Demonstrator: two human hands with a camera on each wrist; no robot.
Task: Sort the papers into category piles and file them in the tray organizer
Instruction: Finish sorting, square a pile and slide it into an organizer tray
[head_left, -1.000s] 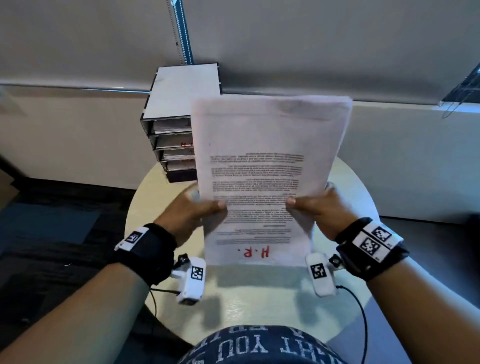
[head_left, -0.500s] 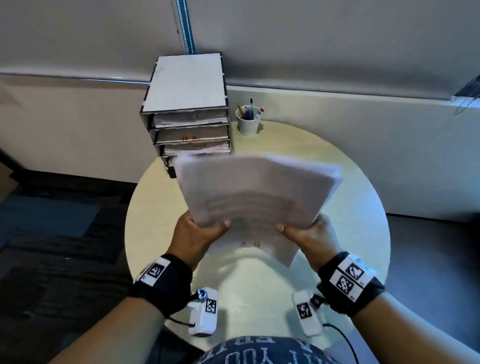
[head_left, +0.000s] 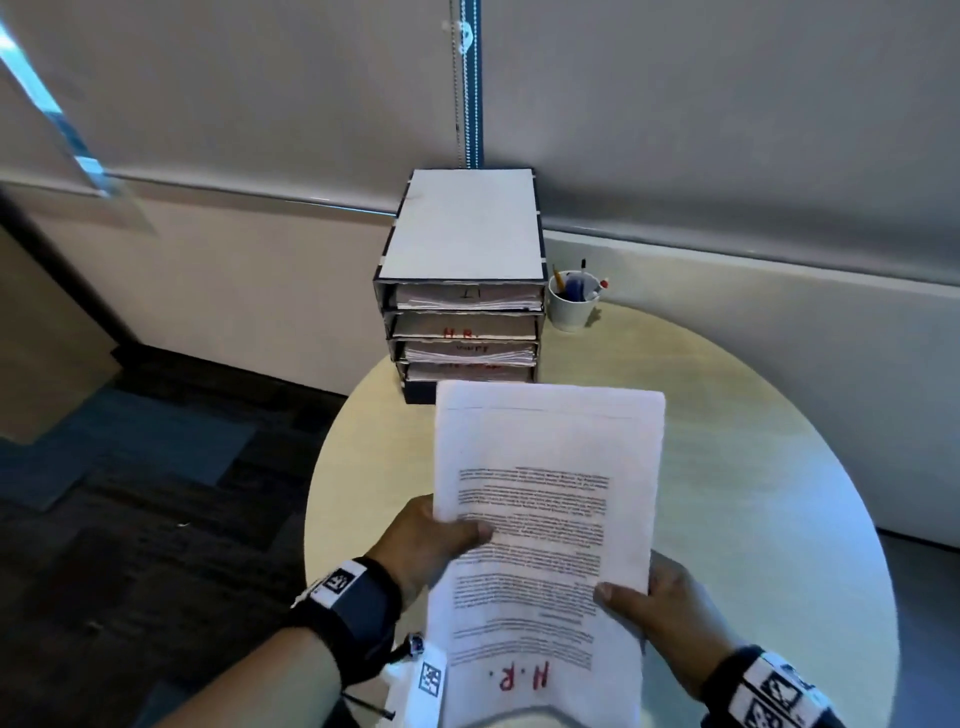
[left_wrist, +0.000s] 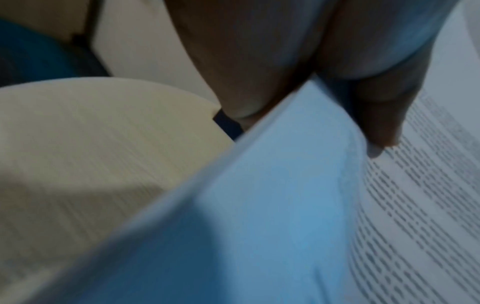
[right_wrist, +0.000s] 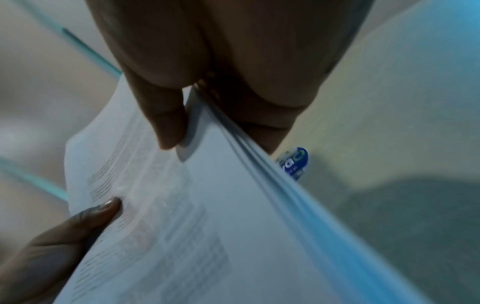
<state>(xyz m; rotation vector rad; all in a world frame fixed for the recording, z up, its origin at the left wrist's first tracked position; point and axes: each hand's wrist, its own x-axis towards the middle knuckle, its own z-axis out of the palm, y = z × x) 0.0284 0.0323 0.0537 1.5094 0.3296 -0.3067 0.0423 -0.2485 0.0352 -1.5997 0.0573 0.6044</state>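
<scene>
A stack of white printed papers (head_left: 550, 509), marked "H.R." in red near my body, is held above the round table (head_left: 753, 467). My left hand (head_left: 431, 540) pinches its left edge, thumb on top. On the right edge my right hand (head_left: 660, 608) pinches it lower down. In the wrist views the left thumb (left_wrist: 376, 115) and the right thumb (right_wrist: 163, 119) press on the papers (left_wrist: 285, 205) (right_wrist: 194, 216). The tray organizer (head_left: 462, 291) stands at the table's far edge, several trays holding papers; the second tray shows a red "H.R." label (head_left: 460, 332).
A white cup of pens (head_left: 571, 301) stands right of the organizer. A wall with a ledge runs behind the table. Dark carpet lies to the left. A small blue-labelled object (right_wrist: 294, 162) shows below the papers in the right wrist view.
The papers were upright in front of the organizer, then tipped forward and flat; now they lie lower and nearer my body, pointing at the organizer. The view moved left.
</scene>
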